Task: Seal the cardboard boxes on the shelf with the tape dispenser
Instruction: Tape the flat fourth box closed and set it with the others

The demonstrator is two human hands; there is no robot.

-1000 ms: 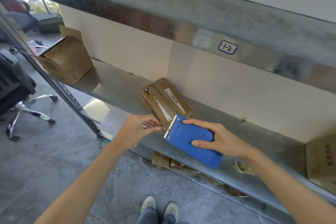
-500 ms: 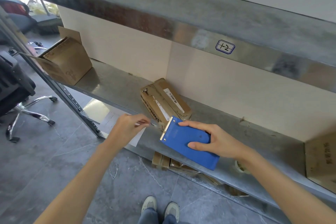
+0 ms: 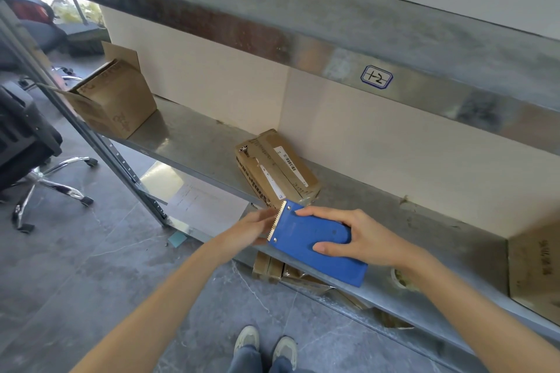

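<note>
My right hand (image 3: 368,241) grips a blue tape dispenser (image 3: 312,241) over the front edge of the metal shelf (image 3: 194,142), its toothed blade pointing left. My left hand (image 3: 251,228) is right at that blade, fingertips against it; whether it pinches tape I cannot tell. Just behind the blade a small closed cardboard box (image 3: 277,168) with white labels lies on the shelf. A bigger cardboard box (image 3: 113,97) with raised flaps stands at the shelf's far left. Part of a third box (image 3: 535,263) shows at the right edge.
An upper shelf (image 3: 333,30) with a handwritten label overhangs the work area. A tape roll (image 3: 400,277) lies on the shelf by my right wrist. Flattened cardboard (image 3: 272,266) sits under the shelf. An office chair (image 3: 27,154) stands on the floor at left; my feet are below.
My left hand had drawn away to the left of the blade and has come back against it. The dispenser has stayed in about the same place in my right hand.
</note>
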